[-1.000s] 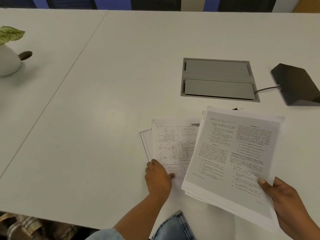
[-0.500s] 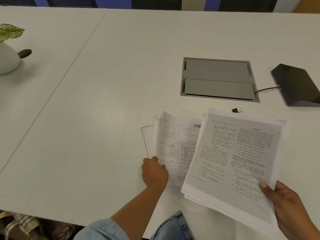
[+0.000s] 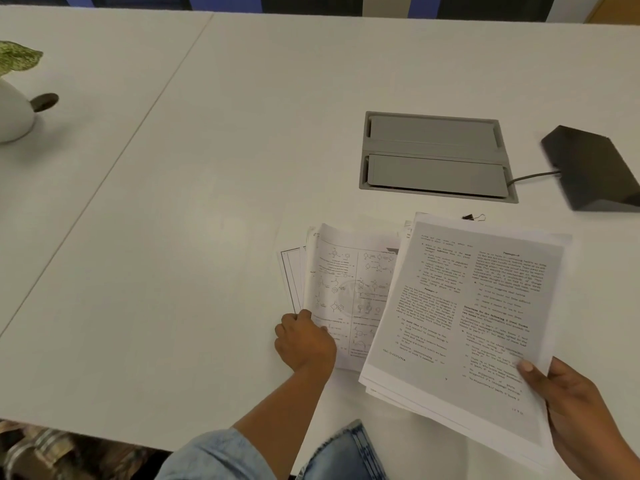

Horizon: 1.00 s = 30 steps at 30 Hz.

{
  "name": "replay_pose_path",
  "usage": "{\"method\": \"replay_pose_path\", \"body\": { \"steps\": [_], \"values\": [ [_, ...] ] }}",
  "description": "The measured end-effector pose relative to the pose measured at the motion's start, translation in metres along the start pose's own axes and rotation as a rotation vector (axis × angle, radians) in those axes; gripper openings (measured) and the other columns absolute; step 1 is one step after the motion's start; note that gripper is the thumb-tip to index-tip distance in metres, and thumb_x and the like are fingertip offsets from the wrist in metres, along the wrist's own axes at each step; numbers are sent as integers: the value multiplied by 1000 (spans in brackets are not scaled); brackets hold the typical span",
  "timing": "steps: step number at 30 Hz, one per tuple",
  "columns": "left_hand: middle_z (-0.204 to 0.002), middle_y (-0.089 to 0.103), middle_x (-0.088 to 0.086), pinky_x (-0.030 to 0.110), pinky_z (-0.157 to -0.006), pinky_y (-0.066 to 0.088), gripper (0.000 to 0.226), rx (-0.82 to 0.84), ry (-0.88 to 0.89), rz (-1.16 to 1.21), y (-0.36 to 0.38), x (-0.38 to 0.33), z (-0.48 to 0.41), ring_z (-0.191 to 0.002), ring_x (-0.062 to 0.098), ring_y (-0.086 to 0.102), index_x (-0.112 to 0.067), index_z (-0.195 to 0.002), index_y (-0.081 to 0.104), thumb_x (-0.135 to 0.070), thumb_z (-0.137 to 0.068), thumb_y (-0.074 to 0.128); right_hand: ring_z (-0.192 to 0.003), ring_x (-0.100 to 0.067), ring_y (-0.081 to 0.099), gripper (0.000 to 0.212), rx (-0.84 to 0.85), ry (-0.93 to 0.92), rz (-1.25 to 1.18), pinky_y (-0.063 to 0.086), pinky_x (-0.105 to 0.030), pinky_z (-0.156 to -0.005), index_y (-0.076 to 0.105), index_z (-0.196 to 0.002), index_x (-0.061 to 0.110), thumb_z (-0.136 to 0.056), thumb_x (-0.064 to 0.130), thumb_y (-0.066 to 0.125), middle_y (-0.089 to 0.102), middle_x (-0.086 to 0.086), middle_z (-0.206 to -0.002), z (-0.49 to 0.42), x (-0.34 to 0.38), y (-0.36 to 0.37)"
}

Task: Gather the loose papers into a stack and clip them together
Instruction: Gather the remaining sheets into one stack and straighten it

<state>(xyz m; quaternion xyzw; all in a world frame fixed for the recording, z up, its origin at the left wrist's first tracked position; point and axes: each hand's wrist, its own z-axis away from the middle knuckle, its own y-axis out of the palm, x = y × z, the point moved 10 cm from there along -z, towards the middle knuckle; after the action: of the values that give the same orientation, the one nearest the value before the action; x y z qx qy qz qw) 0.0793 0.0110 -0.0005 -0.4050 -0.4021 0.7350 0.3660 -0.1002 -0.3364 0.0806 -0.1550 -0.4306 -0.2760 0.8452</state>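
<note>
My right hand (image 3: 575,407) grips the lower right corner of a stack of printed papers (image 3: 464,317), held tilted above the white table (image 3: 207,202). To its left, my left hand (image 3: 304,341) pinches the near left edge of a sheet with chemistry diagrams (image 3: 346,282), whose left side is lifted off the table. Another sheet with a ruled border (image 3: 290,278) lies flat beneath it. A small black binder clip (image 3: 471,217) rests on the table just beyond the top edge of the held stack.
A grey cable hatch (image 3: 434,155) is set into the table beyond the papers. A black wedge-shaped device (image 3: 592,168) with a cable sits at the right. A white plant pot (image 3: 12,112) stands at the far left. The table's near edge runs by my lap.
My left hand has closed on the edge of the diagram sheet and raised its left side. The held stack has shifted slightly, and the binder clip has come into sight behind it.
</note>
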Motion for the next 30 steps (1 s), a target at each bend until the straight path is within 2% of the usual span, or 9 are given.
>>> {"method": "replay_pose_path", "body": {
  "steps": [4, 7, 10, 13, 16, 19, 21, 25, 30],
  "values": [
    [-114, 61, 5, 35, -89, 47, 34, 6, -23, 36, 1, 1, -2, -108, 25, 56, -19, -114, 64, -27, -83, 72, -83, -24, 75, 22, -2, -1, 2, 60, -34, -72, 68, -109, 12, -95, 7, 53, 78, -6, -98, -1, -2, -1],
    [-102, 66, 5, 37, -76, 58, 25, 88, -87, 273, 7, 4, -5, -92, 25, 65, -13, -102, 65, -14, -79, 76, -87, -26, 74, 23, -1, 5, 4, 59, -35, -75, 68, -112, 11, -95, 7, 52, 77, -7, -101, -2, -5, -2],
    [-100, 54, 5, 33, -67, 53, 40, 95, -117, 438, 4, 6, -9, -83, 24, 60, -9, -102, 53, -2, -72, 78, -87, -26, 74, 23, -4, 10, 4, 60, -34, -73, 68, -111, 11, -95, 7, 52, 77, -7, -101, -2, -8, -2],
    [-101, 60, 7, 25, -60, 48, 45, 182, -138, 591, 9, 6, -12, -83, 22, 59, -11, -108, 49, 1, -73, 75, -85, -26, 75, 22, -6, 15, -6, 61, -33, -70, 68, -110, 10, -94, 7, 52, 77, -8, -100, -1, -9, -2],
    [-107, 68, 8, 24, -65, 52, 27, 375, -143, 727, 21, 0, -9, -89, 23, 64, -8, -113, 62, -5, -86, 66, -84, -25, 75, 22, -8, 18, -11, 60, -34, -71, 68, -109, 11, -94, 7, 53, 77, -8, -99, 0, -9, -1],
    [-114, 68, 6, 34, -81, 58, 23, 457, -92, 734, 21, -5, -6, -98, 25, 65, -8, -117, 64, -12, -95, 58, -81, -23, 75, 21, -13, 19, -23, 60, -33, -71, 68, -107, 11, -95, 6, 52, 78, -6, -95, 3, -6, 0],
    [-112, 67, 3, 36, -86, 56, 22, 449, -65, 752, 16, -6, -4, -99, 24, 64, -10, -117, 64, -12, -97, 55, -79, -22, 76, 20, -19, 18, -25, 60, -33, -70, 68, -106, 12, -95, 6, 52, 78, -4, -93, 5, -4, 0],
    [-106, 68, -1, 20, -70, 52, 10, 350, -9, 739, 1, -1, -3, -92, 20, 66, -15, -100, 67, -12, -95, 59, -70, -16, 75, 20, -60, 23, -29, 60, -26, -58, 68, -102, 14, -95, 4, 51, 78, 3, -86, 10, -4, -7],
    [-96, 70, -2, 19, -59, 51, 9, 320, -13, 742, -11, 6, 0, -81, 14, 66, -13, -83, 61, -12, -90, 67, -66, -14, 74, 17, -88, 23, -73, 57, -22, -52, 66, -102, 10, -91, 6, 54, 78, 5, -83, 16, -5, -12]
  ]
}}
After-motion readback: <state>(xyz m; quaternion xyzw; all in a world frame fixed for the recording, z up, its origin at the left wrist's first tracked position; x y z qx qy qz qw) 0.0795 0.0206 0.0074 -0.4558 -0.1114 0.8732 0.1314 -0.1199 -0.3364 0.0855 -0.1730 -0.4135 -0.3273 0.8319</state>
